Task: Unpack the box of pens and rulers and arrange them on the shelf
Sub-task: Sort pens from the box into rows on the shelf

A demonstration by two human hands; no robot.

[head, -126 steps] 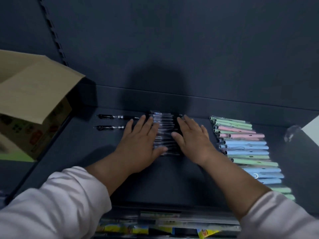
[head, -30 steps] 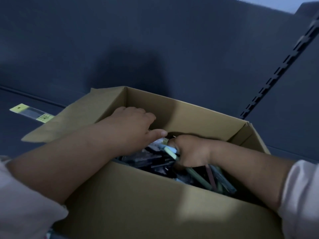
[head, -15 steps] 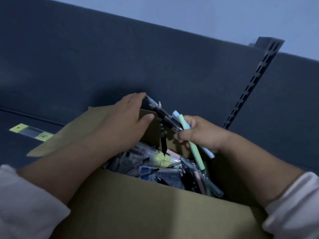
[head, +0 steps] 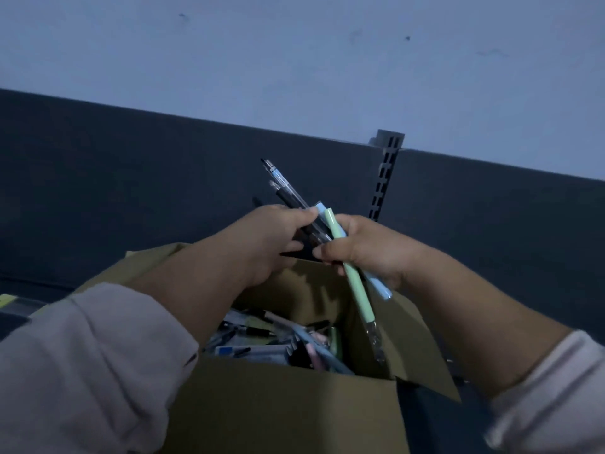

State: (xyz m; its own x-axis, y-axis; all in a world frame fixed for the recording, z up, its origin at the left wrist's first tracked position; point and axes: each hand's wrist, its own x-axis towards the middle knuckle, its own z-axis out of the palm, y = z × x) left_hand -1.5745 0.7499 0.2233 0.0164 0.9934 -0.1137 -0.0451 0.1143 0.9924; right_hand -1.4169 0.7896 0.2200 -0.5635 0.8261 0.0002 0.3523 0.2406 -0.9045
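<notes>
An open cardboard box (head: 288, 404) fills the lower middle of the head view, with several pens and packaged items (head: 278, 342) lying loose inside. Above it, my left hand (head: 271, 244) grips a bunch of black and clear pens (head: 288, 194) that point up and to the left. Beside it, my right hand (head: 363, 250) holds a pale green pen (head: 357, 290) and a light blue pen (head: 379, 285), both slanting down toward the box. The two hands are close together, almost touching.
A dark shelf back panel (head: 131, 178) runs behind the box, with a slotted upright rail (head: 384, 178) to the right of my hands. A pale wall (head: 294, 54) is above. A yellow-labelled packet (head: 6, 301) peeks in at the far left edge.
Both hands went from flattening pens on the shelf to digging in the box, then rose out of it with pens. The view has tilted upward.
</notes>
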